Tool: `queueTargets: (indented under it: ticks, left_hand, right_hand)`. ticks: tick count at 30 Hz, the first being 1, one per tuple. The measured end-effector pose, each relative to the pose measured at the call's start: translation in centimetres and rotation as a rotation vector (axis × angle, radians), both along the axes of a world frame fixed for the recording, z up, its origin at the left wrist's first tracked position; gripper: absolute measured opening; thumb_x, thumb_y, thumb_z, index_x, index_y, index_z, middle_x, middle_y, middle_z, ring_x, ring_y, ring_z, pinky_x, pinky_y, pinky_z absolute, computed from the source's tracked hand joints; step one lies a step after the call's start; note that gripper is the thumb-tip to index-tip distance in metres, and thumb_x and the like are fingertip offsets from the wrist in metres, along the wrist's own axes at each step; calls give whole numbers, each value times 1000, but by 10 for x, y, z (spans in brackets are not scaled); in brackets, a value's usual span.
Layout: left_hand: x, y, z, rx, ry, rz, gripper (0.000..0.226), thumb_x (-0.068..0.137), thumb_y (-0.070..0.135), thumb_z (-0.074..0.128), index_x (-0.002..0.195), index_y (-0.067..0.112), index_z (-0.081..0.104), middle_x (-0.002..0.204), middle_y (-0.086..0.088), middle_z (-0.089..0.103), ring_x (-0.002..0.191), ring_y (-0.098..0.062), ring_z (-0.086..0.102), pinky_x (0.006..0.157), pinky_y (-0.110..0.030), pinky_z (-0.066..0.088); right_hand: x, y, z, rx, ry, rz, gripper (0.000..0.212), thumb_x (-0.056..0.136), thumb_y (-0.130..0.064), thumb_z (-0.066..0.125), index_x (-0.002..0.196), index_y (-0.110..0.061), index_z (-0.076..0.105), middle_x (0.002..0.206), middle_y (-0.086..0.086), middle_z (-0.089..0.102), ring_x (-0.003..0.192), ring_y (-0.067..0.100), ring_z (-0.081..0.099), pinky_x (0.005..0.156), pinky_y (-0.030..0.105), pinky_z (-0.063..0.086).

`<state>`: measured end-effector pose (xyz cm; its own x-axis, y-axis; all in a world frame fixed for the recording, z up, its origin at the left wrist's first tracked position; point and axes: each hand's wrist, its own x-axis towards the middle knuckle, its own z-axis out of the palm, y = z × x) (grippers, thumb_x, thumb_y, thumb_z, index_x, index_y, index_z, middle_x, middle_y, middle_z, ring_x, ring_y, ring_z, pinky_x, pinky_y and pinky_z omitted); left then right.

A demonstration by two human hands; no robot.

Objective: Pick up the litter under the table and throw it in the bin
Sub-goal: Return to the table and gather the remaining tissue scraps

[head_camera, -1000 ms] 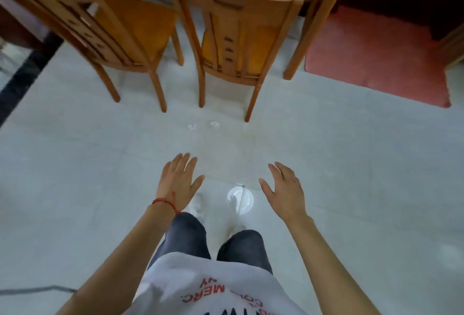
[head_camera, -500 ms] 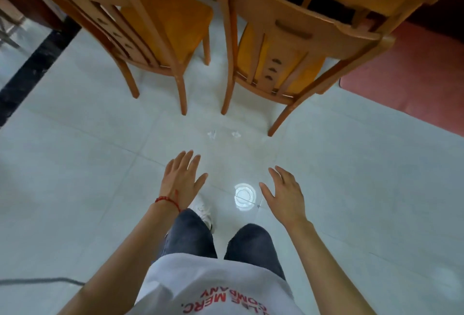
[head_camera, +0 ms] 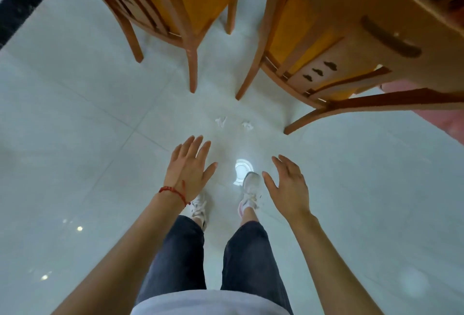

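Two small crumpled white scraps of litter lie on the pale tiled floor between the chair legs: a left scrap [head_camera: 221, 121] and a right scrap [head_camera: 247, 125]. My left hand [head_camera: 189, 169], with a red string at the wrist, hovers palm down just short of the left scrap, fingers spread and empty. My right hand [head_camera: 288, 186] is held out to the right of my feet, also open and holding nothing. No bin is in view.
Two wooden chairs stand close ahead, the left chair [head_camera: 175, 3] and the right chair [head_camera: 339, 46], its back leaning over the floor. A red mat [head_camera: 442, 119] shows at the right edge. A ceiling light reflection [head_camera: 242, 166] glares by my white shoes.
I have stepped closer: the chairs and the two scraps have grown larger and slid nearer to my hands. Both hands stay open and empty.
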<state>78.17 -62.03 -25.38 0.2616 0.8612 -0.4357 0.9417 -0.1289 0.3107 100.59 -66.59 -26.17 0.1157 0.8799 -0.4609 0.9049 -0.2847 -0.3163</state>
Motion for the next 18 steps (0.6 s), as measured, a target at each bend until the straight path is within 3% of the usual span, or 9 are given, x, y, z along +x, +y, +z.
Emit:
queueTargets:
  ticks: [4,9,13,18]
  left_hand:
    - [11,17,-49,2,-34,132,56,91,41,43,136,7,37,143,-18,40,134,-36,32,109,-47,26]
    - [21,35,-133,-39,-36,258,57,92,42,38,138,9,33,146,-15,35,137,-33,27,111,-44,22]
    - [23,47,-201,-3,-58,257,65,84,48,28,128,4,47,132,-21,51,124,-41,44,101,-50,36]
    - [21,60,-279,8,-63,229,64,84,47,28,127,4,48,131,-20,52,124,-40,45,101,-49,37]
  right_hand:
    - [10,29,-47,-30,25,53,50,90,-39,51,134,-15,44,143,10,44,130,24,43,99,33,41]
    - [22,65,-126,-65,44,147,50,90,-38,51,134,-15,43,144,9,42,131,24,41,102,35,40]
    - [26,89,-191,-63,39,163,50,92,-38,48,136,-17,40,146,7,38,134,22,36,104,35,38]
    - [25,111,-266,-44,47,179,50,93,-36,48,137,-16,39,147,7,36,135,22,33,106,37,35]
